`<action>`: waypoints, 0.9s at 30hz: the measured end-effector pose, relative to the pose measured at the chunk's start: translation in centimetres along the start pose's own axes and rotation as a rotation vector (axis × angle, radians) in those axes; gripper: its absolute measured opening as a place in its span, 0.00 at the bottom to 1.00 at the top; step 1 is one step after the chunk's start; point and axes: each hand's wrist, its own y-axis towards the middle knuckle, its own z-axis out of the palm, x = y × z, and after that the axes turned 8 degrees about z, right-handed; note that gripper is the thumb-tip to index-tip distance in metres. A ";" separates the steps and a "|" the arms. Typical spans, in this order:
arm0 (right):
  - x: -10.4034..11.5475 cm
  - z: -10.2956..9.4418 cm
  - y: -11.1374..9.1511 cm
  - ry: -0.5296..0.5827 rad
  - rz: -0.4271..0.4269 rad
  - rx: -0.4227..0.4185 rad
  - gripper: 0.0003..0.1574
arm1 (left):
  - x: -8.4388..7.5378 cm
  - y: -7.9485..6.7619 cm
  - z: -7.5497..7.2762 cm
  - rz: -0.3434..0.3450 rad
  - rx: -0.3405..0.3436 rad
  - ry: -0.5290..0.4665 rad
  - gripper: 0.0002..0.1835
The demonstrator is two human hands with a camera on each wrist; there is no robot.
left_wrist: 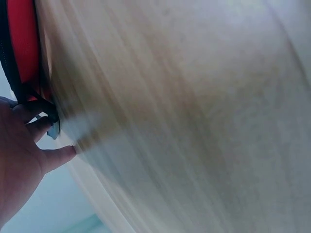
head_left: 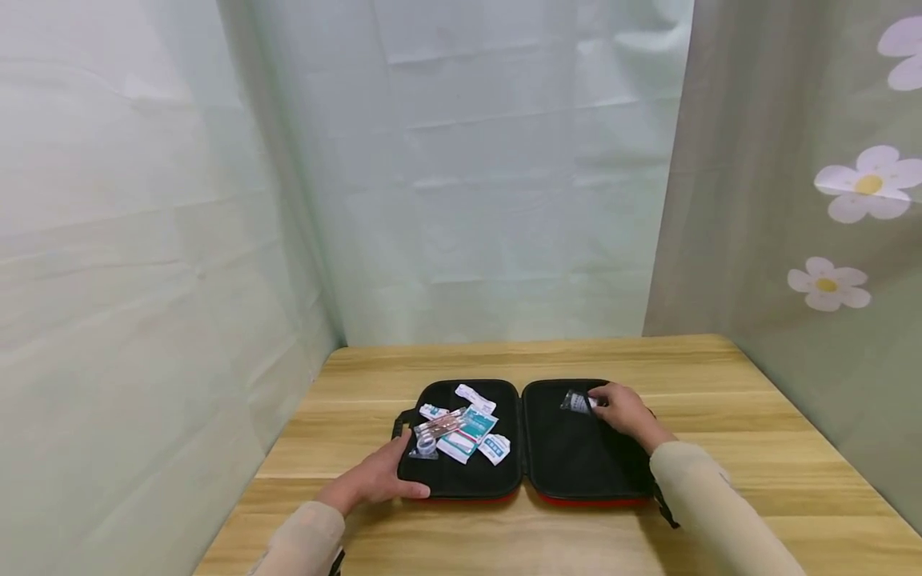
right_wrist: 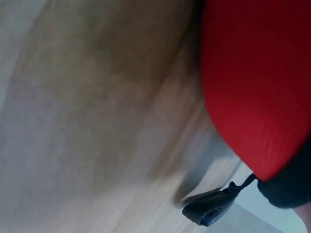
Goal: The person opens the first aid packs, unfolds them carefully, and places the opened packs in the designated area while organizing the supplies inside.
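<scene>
The bench (head_left: pixel 576 532) in front of you carried a red case with a black lining (head_left: pixel 468 483), spread flat with its halves side by side. Its shell looked light and fairly stiff, so the rim seemed the safest hold. Your left hand (head_left: pixel 378 476) was spread at its near left corner, thumb apart from the fingers; your right hand (head_left: pixel 623 412) pinched a clear packet at the far side of the right half. The left half held a green-and-white packet (head_left: pixel 479 420), wrapped sticks (head_left: pixel 439 425), a white strip (head_left: pixel 475 398) and a small clear bag (head_left: pixel 430 455). Your pinched clear packet (head_left: pixel 575 402) was probably light, soft and slippery, best taken by its edge.
</scene>
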 end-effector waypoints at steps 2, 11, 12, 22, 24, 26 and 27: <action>0.0 0.1 -0.1 -0.020 0.041 -0.032 0.18 | 0.1 0.0 0.1 -0.005 0.000 0.000 0.66; 0.0 0.5 -0.2 0.034 0.162 -0.092 0.21 | -0.1 -0.1 0.1 -0.009 -0.003 0.004 0.66; 0.1 0.5 -0.2 0.058 0.177 -0.090 0.20 | -0.1 -0.1 0.1 -0.008 -0.003 0.004 0.66; 0.6 0.2 -0.3 0.426 0.349 0.012 0.23 | -0.1 0.0 0.1 -0.002 -0.005 0.008 0.66; 0.5 0.1 -0.3 0.463 0.385 -0.001 0.23 | -0.1 0.0 0.1 0.006 -0.010 0.012 0.66; 0.5 0.0 -0.4 0.457 0.410 -0.021 0.23 | -0.1 0.0 0.2 0.009 -0.010 0.014 0.66; 0.6 0.0 -0.4 0.454 0.420 -0.027 0.22 | -0.1 0.0 0.2 0.008 -0.010 0.015 0.66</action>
